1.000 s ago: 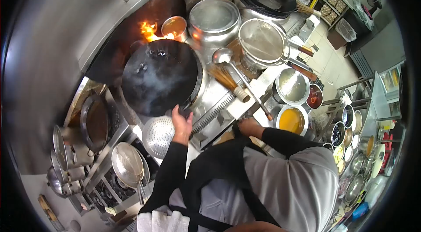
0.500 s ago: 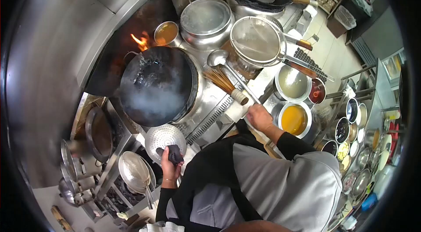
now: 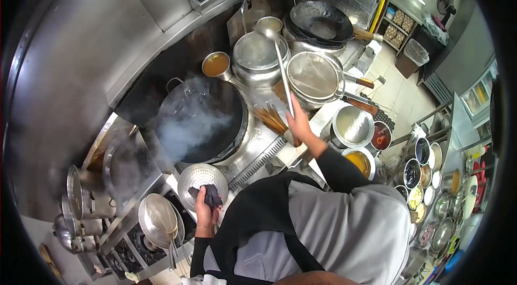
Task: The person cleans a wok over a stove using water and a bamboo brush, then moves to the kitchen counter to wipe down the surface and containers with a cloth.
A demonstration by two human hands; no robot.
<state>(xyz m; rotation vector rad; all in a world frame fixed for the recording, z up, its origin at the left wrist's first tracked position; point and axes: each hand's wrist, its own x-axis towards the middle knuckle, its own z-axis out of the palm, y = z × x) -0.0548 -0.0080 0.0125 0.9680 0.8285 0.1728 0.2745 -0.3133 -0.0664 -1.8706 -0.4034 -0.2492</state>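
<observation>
My right hand (image 3: 300,126) is closed round the handle of a long metal ladle (image 3: 283,69). The ladle's bowl end points away from me, above the lidded steel pot (image 3: 253,56) and near a small metal container (image 3: 271,23). My left hand (image 3: 203,210) grips a dark cloth (image 3: 211,195) in front of a perforated strainer (image 3: 194,176). Beyond the strainer a black wok (image 3: 223,142) sits on the burner, pale smoke rising from it. A bamboo brush (image 3: 272,119) lies close to my right hand.
A pot of orange-brown liquid (image 3: 216,64) stands behind the wok. Mesh strainers (image 3: 314,75) rest on a pot at right, near a bowl of pale liquid (image 3: 352,123) and a bowl of yellow liquid (image 3: 357,162). Another black wok (image 3: 321,22) stands at the far end.
My right hand has lifted the ladle off the counter and swung it forward. Flames behind the wok no longer show. The view has shifted; my left hand still holds the cloth.
</observation>
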